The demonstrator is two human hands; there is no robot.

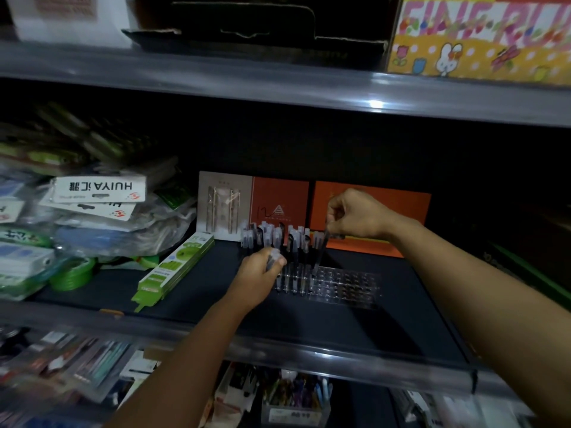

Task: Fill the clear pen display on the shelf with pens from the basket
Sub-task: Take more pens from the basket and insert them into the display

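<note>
The clear pen display stands on the dark shelf, in front of two orange boxes. Its left part already carries upright pens with pale caps, while the holes on the right part are empty. The right hand has its fingers clamped together on the top of one dark pen, which hangs with the tip just above or in a hole at the border between the filled and the empty part. The left hand has its fingers curled around some more pens, near the front left of the display.

I judge a pen as light, stiff and smooth, so it can slip or turn between the fingers. It is better to pinch it near the cap end, so the tip stays free to find the hole. The display looks like thin plastic, light, and it may slide if a pen pushes it sideways.

The basket is not visible here. The picture is dim and blurred, so how many pens the left hand holds, and if the tip is already inside a hole, I cannot tell
</note>
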